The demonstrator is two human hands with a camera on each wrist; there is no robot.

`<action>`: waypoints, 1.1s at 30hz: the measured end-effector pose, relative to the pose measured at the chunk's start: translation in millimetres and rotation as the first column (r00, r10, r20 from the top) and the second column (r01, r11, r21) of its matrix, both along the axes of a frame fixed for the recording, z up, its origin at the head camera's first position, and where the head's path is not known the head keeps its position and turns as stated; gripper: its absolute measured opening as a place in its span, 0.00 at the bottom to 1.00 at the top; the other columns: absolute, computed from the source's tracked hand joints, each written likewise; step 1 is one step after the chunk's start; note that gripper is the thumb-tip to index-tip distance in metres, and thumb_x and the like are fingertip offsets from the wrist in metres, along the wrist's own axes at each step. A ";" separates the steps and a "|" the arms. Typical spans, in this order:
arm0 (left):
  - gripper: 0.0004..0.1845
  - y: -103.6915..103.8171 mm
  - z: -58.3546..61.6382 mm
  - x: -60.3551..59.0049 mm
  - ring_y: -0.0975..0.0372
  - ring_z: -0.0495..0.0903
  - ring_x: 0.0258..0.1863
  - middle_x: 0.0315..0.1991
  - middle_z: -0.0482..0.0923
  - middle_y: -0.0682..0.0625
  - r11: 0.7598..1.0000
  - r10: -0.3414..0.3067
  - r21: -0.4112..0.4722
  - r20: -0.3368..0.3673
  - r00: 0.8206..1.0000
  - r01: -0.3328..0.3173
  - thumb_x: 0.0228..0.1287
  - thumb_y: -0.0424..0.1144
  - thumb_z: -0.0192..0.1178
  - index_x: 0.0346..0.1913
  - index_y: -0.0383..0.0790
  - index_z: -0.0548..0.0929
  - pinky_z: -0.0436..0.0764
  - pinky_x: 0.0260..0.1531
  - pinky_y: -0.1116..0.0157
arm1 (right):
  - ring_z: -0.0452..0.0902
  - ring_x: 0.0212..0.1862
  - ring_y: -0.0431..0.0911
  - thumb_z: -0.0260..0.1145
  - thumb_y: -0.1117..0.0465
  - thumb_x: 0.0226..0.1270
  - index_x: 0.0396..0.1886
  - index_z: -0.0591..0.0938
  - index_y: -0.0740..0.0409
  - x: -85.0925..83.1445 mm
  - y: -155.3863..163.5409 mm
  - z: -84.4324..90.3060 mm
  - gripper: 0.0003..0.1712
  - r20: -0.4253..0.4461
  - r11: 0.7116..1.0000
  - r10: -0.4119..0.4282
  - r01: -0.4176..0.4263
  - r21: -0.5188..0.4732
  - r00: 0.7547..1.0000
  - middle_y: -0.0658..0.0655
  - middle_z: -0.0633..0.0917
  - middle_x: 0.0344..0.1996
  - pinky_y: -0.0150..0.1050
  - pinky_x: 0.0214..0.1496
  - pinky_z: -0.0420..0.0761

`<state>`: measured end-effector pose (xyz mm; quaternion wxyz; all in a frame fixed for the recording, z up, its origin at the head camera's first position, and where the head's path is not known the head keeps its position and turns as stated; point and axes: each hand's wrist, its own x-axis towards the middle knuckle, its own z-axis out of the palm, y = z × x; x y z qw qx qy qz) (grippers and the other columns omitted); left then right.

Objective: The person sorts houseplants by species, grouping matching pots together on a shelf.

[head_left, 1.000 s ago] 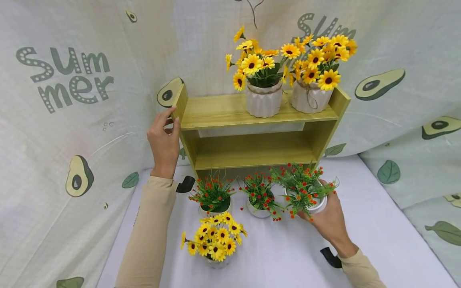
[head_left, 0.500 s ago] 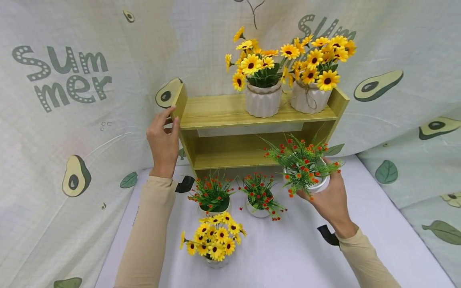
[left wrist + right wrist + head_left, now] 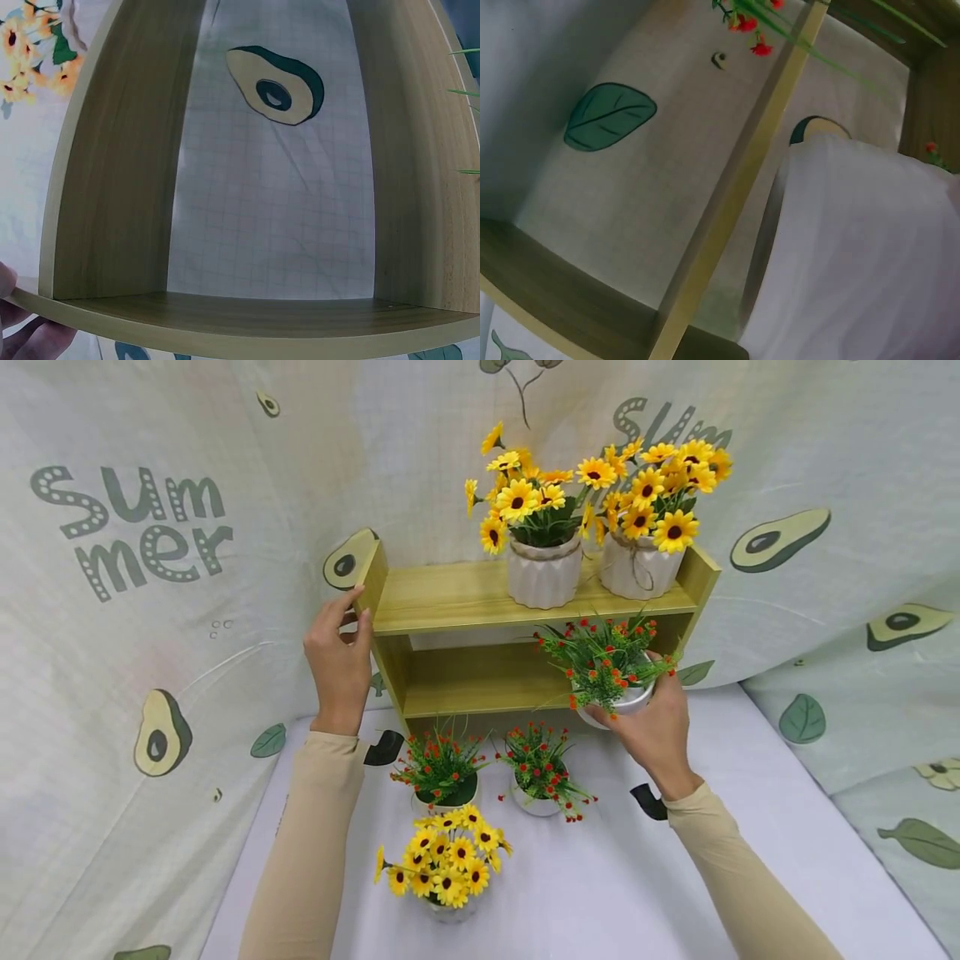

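My right hand point(image 3: 660, 735) grips the white pot of a red-flowered artificial plant point(image 3: 609, 660), lifted off the table in front of the right end of the shelf's middle board. Up close in the right wrist view, the white pot point(image 3: 862, 247) is beside a shelf board point(image 3: 731, 195); its base is apart from the table. At the upper left, my left hand point(image 3: 337, 664) pinches the side panel of the wooden shelf point(image 3: 442, 597). Its fingers point(image 3: 46, 339) show on the panel's outer side in the left wrist view, with one fingertip on the other side.
Two sunflower pots point(image 3: 545, 572) point(image 3: 641, 564) stand on the right half of the top board. In front of the shelf, two red-flowered pots point(image 3: 446, 785) point(image 3: 536, 802) and a third sunflower pot point(image 3: 450, 868) stand on the white table point(image 3: 570, 893). Printed cloth point(image 3: 247, 435) hangs behind.
My right hand has raised the red-flowered plant from near the table and carried it left and toward the middle board. My left hand stays on the shelf's side panel.
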<state>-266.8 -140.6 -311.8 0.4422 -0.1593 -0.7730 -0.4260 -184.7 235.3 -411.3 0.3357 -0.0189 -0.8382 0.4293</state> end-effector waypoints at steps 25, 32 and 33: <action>0.17 -3.8 -0.8 1.0 0.45 0.89 0.46 0.52 0.87 0.36 0.998 0.020 0.057 0.045 0.999 -0.023 0.75 0.26 0.62 0.62 0.34 0.86 0.77 0.41 0.82 | 0.76 0.31 0.67 0.82 0.31 0.47 0.18 0.65 0.55 -58.6 -13.6 8.4 0.42 0.031 0.934 -0.248 0.231 0.271 0.968 0.64 0.74 0.23 0.63 0.31 0.76; 0.17 0.6 -1.8 -0.7 0.45 0.89 0.46 0.53 0.87 0.37 0.998 0.007 0.065 0.043 0.999 -0.010 0.74 0.26 0.63 0.62 0.35 0.87 0.77 0.41 0.82 | 0.79 0.43 0.72 0.82 0.31 0.48 0.31 0.76 0.71 -58.2 -10.6 7.4 0.45 0.110 0.933 -0.277 0.240 0.267 0.955 0.75 0.81 0.36 0.68 0.42 0.79; 0.17 1.4 -2.1 -1.1 0.45 0.89 0.46 0.53 0.87 0.37 0.998 0.003 0.060 0.040 0.999 -0.006 0.74 0.26 0.63 0.62 0.34 0.87 0.77 0.41 0.82 | 0.78 0.43 0.72 0.83 0.32 0.48 0.33 0.77 0.72 -57.8 -9.8 7.3 0.46 0.118 0.934 -0.280 0.241 0.264 0.953 0.75 0.81 0.37 0.68 0.43 0.79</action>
